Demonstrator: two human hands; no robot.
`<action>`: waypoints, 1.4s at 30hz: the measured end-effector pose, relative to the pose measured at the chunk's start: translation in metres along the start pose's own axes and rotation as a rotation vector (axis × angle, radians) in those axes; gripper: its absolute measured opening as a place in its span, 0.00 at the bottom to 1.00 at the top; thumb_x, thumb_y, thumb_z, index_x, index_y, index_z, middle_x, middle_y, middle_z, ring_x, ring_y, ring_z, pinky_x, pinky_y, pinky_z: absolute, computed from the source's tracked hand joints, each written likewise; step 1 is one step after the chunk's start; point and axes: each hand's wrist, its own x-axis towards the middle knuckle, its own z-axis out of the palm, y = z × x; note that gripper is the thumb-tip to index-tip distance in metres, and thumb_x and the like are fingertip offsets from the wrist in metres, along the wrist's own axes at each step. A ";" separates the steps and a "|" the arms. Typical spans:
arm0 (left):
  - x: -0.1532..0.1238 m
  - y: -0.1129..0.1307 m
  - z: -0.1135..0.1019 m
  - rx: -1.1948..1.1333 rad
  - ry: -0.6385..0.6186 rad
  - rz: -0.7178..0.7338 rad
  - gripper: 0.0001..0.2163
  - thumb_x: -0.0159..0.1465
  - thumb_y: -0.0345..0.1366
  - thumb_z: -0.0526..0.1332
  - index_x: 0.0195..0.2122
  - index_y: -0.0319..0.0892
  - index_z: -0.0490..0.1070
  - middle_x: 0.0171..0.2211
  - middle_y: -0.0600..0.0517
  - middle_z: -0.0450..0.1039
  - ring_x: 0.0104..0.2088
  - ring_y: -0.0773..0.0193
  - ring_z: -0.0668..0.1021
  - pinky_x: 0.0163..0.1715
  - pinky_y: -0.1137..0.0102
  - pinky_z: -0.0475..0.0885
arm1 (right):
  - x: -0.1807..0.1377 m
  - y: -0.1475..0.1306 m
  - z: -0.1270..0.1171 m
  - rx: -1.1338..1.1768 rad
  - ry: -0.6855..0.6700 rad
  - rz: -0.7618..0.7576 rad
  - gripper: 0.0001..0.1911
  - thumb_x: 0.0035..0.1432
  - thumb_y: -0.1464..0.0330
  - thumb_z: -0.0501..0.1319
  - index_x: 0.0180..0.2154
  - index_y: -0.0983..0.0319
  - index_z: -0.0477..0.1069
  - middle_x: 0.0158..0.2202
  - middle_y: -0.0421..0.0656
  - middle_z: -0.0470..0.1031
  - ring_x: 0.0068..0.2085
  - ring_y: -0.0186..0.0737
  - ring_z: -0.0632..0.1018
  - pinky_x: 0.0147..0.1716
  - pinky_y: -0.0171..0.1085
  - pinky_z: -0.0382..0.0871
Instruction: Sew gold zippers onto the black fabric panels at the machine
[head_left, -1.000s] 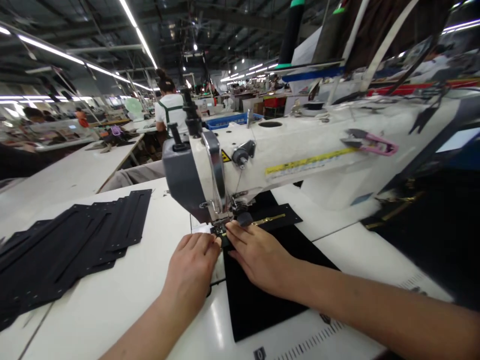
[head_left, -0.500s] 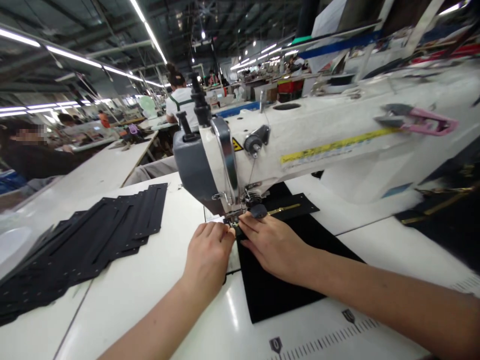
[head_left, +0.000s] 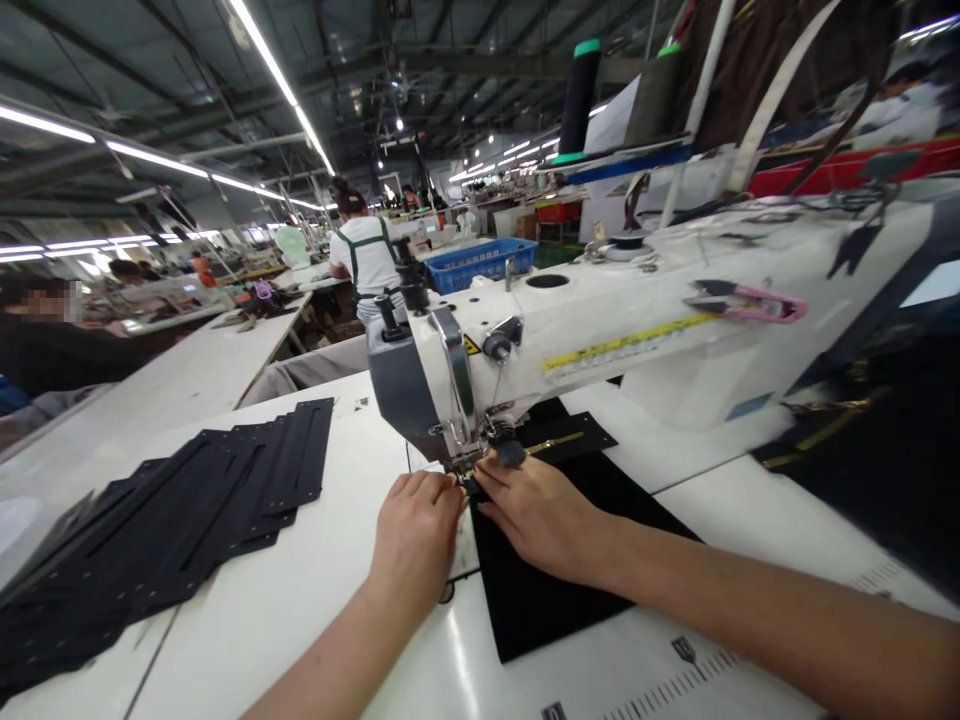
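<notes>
A white sewing machine (head_left: 600, 330) stands on the white table (head_left: 300, 590). Under its needle lies a black fabric piece (head_left: 540, 590) with a gold zipper (head_left: 555, 441) running back under the arm. My left hand (head_left: 416, 535) rests knuckles up, fingers curled, its tips at the fabric's left edge by the presser foot (head_left: 469, 463). My right hand (head_left: 536, 515) lies on the black fabric with fingers together, pressing it down just right of the foot. What the fingertips pinch is hidden.
A fanned stack of black slotted pieces (head_left: 172, 510) covers the table's left. Dark fabric with gold trim (head_left: 877, 450) lies at the right. Pink clippers (head_left: 750, 300) sit on the machine arm. A person in white (head_left: 364, 255) works at a far table, beside a blue bin (head_left: 480, 262).
My hands stay at the presser foot, barely shifting. The view has tilted and swung, so the machine and table sit differently in frame.
</notes>
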 end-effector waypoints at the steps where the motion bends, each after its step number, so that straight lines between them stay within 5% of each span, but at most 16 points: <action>1: 0.000 0.000 0.000 0.004 -0.002 0.000 0.07 0.61 0.28 0.55 0.29 0.39 0.70 0.30 0.47 0.73 0.31 0.58 0.73 0.32 0.62 0.69 | 0.000 0.000 0.000 0.000 0.001 -0.002 0.14 0.56 0.75 0.53 0.45 0.69 0.65 0.46 0.52 0.69 0.48 0.46 0.69 0.50 0.44 0.61; 17: -0.002 -0.006 0.011 -0.040 0.040 -0.024 0.05 0.61 0.29 0.56 0.29 0.38 0.70 0.30 0.48 0.73 0.32 0.58 0.74 0.33 0.62 0.69 | 0.003 0.006 0.004 0.041 -0.002 0.017 0.15 0.57 0.73 0.53 0.48 0.65 0.65 0.47 0.49 0.70 0.50 0.44 0.68 0.54 0.45 0.56; 21: -0.001 -0.008 0.006 -0.090 0.012 -0.052 0.04 0.60 0.30 0.57 0.31 0.38 0.71 0.33 0.47 0.74 0.34 0.56 0.75 0.35 0.61 0.70 | -0.007 0.014 -0.001 -0.123 0.018 0.135 0.19 0.59 0.64 0.54 0.49 0.67 0.65 0.52 0.54 0.66 0.54 0.53 0.64 0.54 0.55 0.52; 24: -0.006 -0.006 -0.008 -0.122 -0.015 -0.030 0.04 0.59 0.30 0.59 0.33 0.40 0.73 0.37 0.48 0.75 0.38 0.56 0.75 0.38 0.61 0.70 | -0.035 0.004 -0.013 -0.288 0.022 0.200 0.27 0.55 0.59 0.57 0.51 0.73 0.64 0.51 0.60 0.66 0.51 0.58 0.67 0.48 0.55 0.61; 27: -0.019 0.000 -0.025 -0.187 -0.069 0.003 0.06 0.59 0.30 0.59 0.36 0.44 0.73 0.41 0.50 0.75 0.43 0.56 0.75 0.45 0.58 0.67 | -0.073 -0.020 -0.026 -0.379 0.077 0.001 0.29 0.54 0.57 0.56 0.52 0.71 0.63 0.49 0.57 0.69 0.43 0.54 0.74 0.38 0.47 0.70; 31: -0.035 0.012 -0.036 -0.238 -0.124 -0.006 0.10 0.59 0.29 0.58 0.41 0.45 0.72 0.45 0.50 0.73 0.46 0.57 0.73 0.49 0.56 0.65 | -0.103 -0.049 -0.025 -0.419 0.168 -0.231 0.17 0.59 0.68 0.51 0.49 0.65 0.67 0.50 0.50 0.70 0.45 0.45 0.74 0.37 0.36 0.71; 35: -0.037 0.017 -0.035 -0.248 -0.134 -0.047 0.10 0.58 0.28 0.59 0.41 0.44 0.72 0.45 0.49 0.72 0.45 0.56 0.73 0.47 0.57 0.66 | -0.103 -0.064 -0.009 -0.365 0.309 -0.293 0.18 0.62 0.66 0.47 0.44 0.70 0.69 0.43 0.53 0.74 0.45 0.46 0.74 0.40 0.38 0.70; 38: -0.036 0.017 -0.036 -0.274 -0.132 -0.076 0.10 0.58 0.28 0.58 0.40 0.43 0.73 0.44 0.48 0.73 0.44 0.56 0.73 0.45 0.58 0.67 | -0.094 -0.067 -0.015 -0.271 0.427 -0.292 0.16 0.61 0.74 0.44 0.38 0.70 0.69 0.34 0.51 0.77 0.37 0.42 0.77 0.34 0.36 0.70; 42: -0.033 0.020 -0.045 -0.348 -0.019 -0.210 0.10 0.61 0.27 0.54 0.38 0.43 0.73 0.38 0.49 0.76 0.38 0.58 0.76 0.41 0.60 0.67 | -0.065 -0.047 -0.063 0.048 0.337 0.062 0.15 0.64 0.72 0.42 0.30 0.63 0.64 0.18 0.38 0.68 0.18 0.33 0.71 0.18 0.31 0.61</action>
